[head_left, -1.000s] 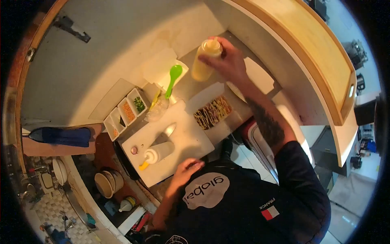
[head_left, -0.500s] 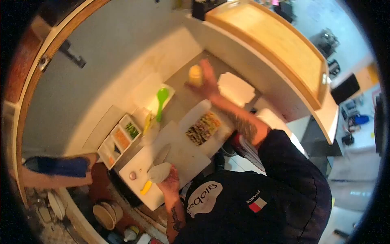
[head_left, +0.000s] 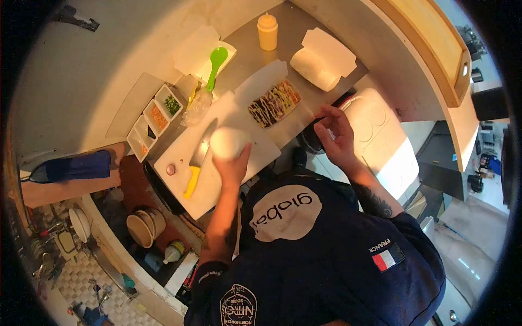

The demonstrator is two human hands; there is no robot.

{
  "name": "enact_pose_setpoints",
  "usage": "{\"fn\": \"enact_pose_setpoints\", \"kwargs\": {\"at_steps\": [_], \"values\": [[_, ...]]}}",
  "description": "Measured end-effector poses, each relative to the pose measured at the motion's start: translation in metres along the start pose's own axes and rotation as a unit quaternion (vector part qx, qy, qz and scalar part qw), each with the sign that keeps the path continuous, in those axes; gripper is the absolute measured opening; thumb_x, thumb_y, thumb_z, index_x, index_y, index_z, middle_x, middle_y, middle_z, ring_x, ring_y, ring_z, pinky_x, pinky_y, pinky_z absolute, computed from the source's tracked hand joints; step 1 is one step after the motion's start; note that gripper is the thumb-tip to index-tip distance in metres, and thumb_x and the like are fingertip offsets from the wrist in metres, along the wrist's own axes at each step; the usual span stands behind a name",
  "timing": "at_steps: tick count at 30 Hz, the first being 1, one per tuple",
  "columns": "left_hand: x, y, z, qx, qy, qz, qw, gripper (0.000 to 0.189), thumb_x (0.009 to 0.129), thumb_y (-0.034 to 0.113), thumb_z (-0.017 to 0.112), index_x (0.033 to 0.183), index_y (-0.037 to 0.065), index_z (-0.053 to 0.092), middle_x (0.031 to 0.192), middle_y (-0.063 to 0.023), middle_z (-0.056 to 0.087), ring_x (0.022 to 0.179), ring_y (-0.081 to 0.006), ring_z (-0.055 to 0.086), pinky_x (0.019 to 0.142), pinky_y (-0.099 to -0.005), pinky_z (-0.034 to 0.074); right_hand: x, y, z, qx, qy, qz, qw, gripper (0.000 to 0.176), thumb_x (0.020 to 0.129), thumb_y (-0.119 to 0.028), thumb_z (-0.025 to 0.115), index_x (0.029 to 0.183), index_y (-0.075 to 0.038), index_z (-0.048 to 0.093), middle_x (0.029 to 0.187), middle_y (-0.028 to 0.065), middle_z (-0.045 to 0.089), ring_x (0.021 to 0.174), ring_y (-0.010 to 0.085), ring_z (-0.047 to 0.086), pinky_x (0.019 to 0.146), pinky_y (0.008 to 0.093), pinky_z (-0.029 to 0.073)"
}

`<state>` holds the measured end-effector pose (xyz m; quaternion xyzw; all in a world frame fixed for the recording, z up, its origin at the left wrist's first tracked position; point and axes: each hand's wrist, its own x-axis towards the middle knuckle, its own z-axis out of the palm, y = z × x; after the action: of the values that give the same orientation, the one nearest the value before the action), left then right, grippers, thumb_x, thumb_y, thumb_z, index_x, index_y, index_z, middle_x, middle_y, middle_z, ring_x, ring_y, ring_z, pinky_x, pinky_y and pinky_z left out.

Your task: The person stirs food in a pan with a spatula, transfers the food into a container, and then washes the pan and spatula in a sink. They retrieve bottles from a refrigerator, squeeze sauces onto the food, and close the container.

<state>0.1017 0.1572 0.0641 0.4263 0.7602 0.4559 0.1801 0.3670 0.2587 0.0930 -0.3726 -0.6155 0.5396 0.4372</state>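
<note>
My left hand [head_left: 232, 165] is closed round a white rounded container [head_left: 227, 142], held over the white cutting board [head_left: 261, 144]; its base is hidden by my palm. Beside it on the board lies a knife with a yellow handle [head_left: 191, 182] and a small piece of onion [head_left: 171, 169]. My right hand [head_left: 337, 136] is empty, fingers loosely bent and apart, in the air right of the board. Between the hands and the back wall stands an open takeaway box [head_left: 266, 76] holding chopped food [head_left: 274, 103] striped with pale sauce. A yellow squeeze bottle [head_left: 267, 33] stands upright behind it.
Another open white box [head_left: 323, 58] sits at the back right. A green spoon [head_left: 217, 60] rests over a third box [head_left: 187, 51]. At left, a compartment tray [head_left: 144, 136] holds chopped toppings. A white lidded bin [head_left: 380, 136] stands right; bowls [head_left: 142, 228] sit lower left.
My right hand has let go of the yellow squeeze bottle at the back of the counter and drawn back toward my body. My left hand still holds the white container.
</note>
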Motion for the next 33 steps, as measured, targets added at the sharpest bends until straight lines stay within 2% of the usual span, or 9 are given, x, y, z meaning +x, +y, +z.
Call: {"fn": "enact_pose_setpoints", "kwargs": {"at_steps": [3,7,9,12,14,19,23,28,33], "values": [[-0.002,0.008,0.0,-0.199,-0.036,-0.136,0.97,0.063,0.076,0.011,0.088,0.128,-0.004,0.056,0.121,-0.0177,0.064,0.121,-0.0239,0.06,0.101,-0.0379,0.048,0.0,0.001,-0.003,0.024,0.008,-0.017,1.0,0.046,0.098,-0.006,0.066,0.14,-0.002,0.048,0.12,0.0092,0.06,0.095,0.0107,0.062,0.081,0.0258,0.052],[-0.008,-0.027,0.013,-0.106,0.019,-0.007,0.994,0.049,0.084,0.007,0.082,0.125,-0.006,0.059,0.119,-0.0129,0.067,0.106,-0.0211,0.064,0.093,-0.0351,0.053,0.012,0.012,-0.008,-0.111,-0.095,0.058,0.988,0.051,0.095,-0.015,0.068,0.14,0.001,0.048,0.124,0.0178,0.058,0.099,0.0211,0.064,0.085,0.0329,0.054],[-0.016,0.001,0.001,-0.185,0.036,-0.072,0.98,0.049,0.083,0.004,0.083,0.125,-0.006,0.059,0.118,-0.0126,0.067,0.104,-0.02,0.064,0.094,-0.0344,0.053,0.032,0.014,-0.007,-0.228,-0.136,0.068,0.962,0.053,0.094,-0.021,0.067,0.137,0.004,0.049,0.13,0.0243,0.055,0.105,0.0304,0.065,0.089,0.0388,0.055],[-0.025,-0.004,0.001,-0.14,0.045,-0.042,0.988,0.055,0.082,0.002,0.083,0.129,-0.006,0.056,0.116,-0.0135,0.068,0.104,-0.022,0.065,0.091,-0.035,0.054,0.061,0.103,-0.017,-0.448,-0.119,-0.122,0.878,0.058,0.093,-0.025,0.062,0.137,0.009,0.048,0.142,0.0317,0.046,0.118,0.0436,0.06,0.095,0.0474,0.053],[-0.026,-0.031,0.004,-0.097,0.005,-0.026,0.995,0.054,0.083,-0.001,0.081,0.131,-0.006,0.055,0.117,-0.0138,0.067,0.105,-0.0216,0.065,0.093,-0.0348,0.055,0.101,0.132,-0.022,-0.471,-0.144,-0.011,0.87,0.048,0.09,-0.023,0.059,0.129,0.005,0.055,0.139,0.0291,0.053,0.116,0.0469,0.06,0.1,0.0487,0.048],[-0.033,-0.002,-0.001,-0.267,0.079,-0.164,0.947,0.049,0.081,0.0,0.082,0.124,-0.006,0.059,0.118,-0.0143,0.066,0.105,-0.021,0.065,0.092,-0.0341,0.053,0.16,0.141,-0.025,-0.438,-0.282,0.178,0.835,0.04,0.09,-0.02,0.055,0.12,0.006,0.06,0.117,0.031,0.065,0.113,0.0444,0.062,0.097,0.0472,0.05],[-0.002,-0.025,-0.003,-0.115,0.04,-0.005,0.993,0.061,0.082,0.001,0.082,0.133,-0.005,0.05,0.123,-0.0156,0.063,0.109,-0.0248,0.064,0.097,-0.0392,0.053,0.155,0.179,-0.014,-0.439,-0.344,0.182,0.81,0.041,0.091,-0.025,0.056,0.118,0.006,0.061,0.116,0.0287,0.066,0.112,0.0431,0.063,0.095,0.0473,0.051],[0.063,0.041,-0.006,-0.393,0.146,0.112,0.901,0.054,0.085,0.01,0.079,0.13,-0.002,0.052,0.121,-0.0172,0.064,0.111,-0.0307,0.065,0.103,-0.0466,0.051,0.136,0.135,-0.026,-0.454,-0.358,0.18,0.796,0.046,0.094,-0.031,0.055,0.122,0.005,0.06,0.121,0.0278,0.065,0.113,0.0418,0.064,0.096,0.0459,0.051],[0.118,0.069,0.009,-0.549,0.062,0.072,0.83,0.063,0.085,0.035,0.077,0.134,0.005,0.05,0.119,-0.0136,0.065,0.11,-0.0338,0.066,0.101,-0.0529,0.052,0.112,0.128,-0.047,-0.422,-0.236,0.102,0.87,0.048,0.094,-0.029,0.06,0.128,0.005,0.058,0.128,0.0248,0.063,0.114,0.0376,0.065,0.099,0.0429,0.051]]}}
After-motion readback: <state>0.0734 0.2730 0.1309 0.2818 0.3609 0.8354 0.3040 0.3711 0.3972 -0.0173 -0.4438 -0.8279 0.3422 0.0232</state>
